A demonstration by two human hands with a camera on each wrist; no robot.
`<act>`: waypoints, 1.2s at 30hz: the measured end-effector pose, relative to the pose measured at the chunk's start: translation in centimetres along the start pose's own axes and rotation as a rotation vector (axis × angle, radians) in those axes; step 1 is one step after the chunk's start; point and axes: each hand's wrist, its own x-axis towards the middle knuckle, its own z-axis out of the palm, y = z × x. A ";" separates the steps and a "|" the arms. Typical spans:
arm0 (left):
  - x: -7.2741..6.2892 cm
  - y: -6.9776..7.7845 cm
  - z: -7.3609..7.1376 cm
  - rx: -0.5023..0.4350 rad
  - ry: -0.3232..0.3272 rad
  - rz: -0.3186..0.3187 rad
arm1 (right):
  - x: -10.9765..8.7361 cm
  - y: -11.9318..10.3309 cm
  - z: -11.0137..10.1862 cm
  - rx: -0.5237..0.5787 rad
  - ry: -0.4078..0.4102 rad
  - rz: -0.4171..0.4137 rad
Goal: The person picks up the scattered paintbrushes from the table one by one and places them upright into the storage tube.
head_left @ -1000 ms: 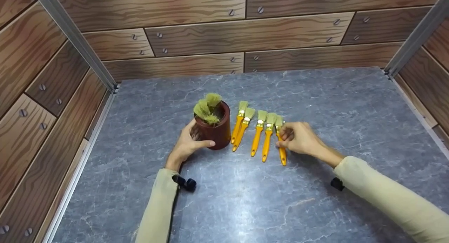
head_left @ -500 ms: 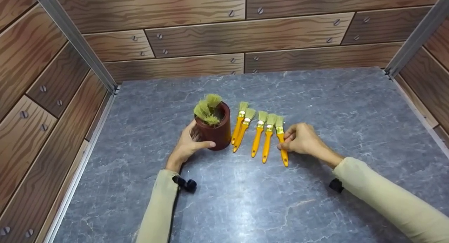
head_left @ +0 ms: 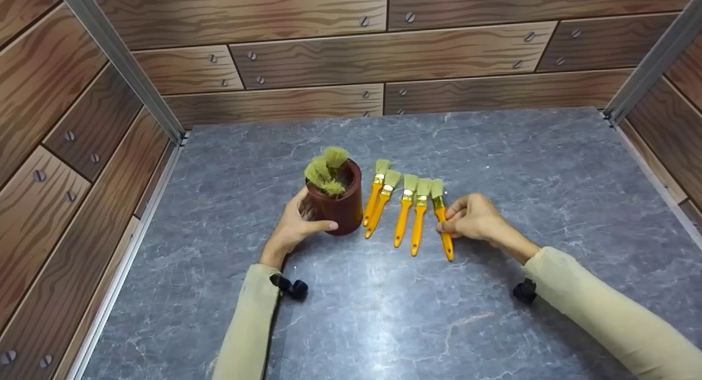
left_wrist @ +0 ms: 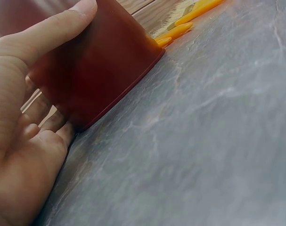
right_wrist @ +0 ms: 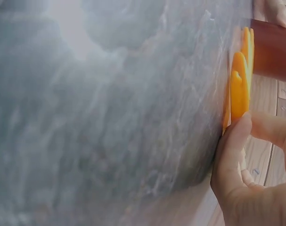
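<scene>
A dark red cylindrical cup (head_left: 345,207) stands upright on the grey marbled table, with several pale brush heads (head_left: 328,171) poking out of its top. My left hand (head_left: 289,226) grips the cup from its left side, thumb across the front; in the left wrist view its fingers (left_wrist: 44,113) pass behind the cup. My right hand (head_left: 477,218) pinches the orange handle of the rightmost paintbrush (head_left: 448,248) between thumb and fingers. That pinched handle (right_wrist: 239,94) also shows in the right wrist view. Whether this brush is lifted off the table is hard to tell.
Between the cup and my right hand lie several more orange-handled paintbrushes (head_left: 403,218), bristles pointing away from me. The two nearest the cup overlap (head_left: 375,204). Wood-patterned panels (head_left: 307,62) with grey metal corner posts (head_left: 118,62) border the table (head_left: 230,177).
My right hand has shifted slightly right along with the pinched paintbrush, whose handle end has swung a little to the right. My left hand and the cup have stayed in place.
</scene>
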 end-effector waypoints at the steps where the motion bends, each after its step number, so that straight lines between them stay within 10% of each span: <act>1: 0.0 0.0 0.0 -0.003 0.000 0.000 | 0.0 0.1 -0.1 0.021 -0.008 0.002; 21: 0.1 -0.1 -0.1 -0.021 -0.013 0.011 | 0.4 1.0 -1.2 0.211 -0.014 -0.028; 36: 0.1 0.0 -0.1 0.011 -0.013 0.011 | -0.6 -3.4 -2.2 0.200 -0.007 -0.206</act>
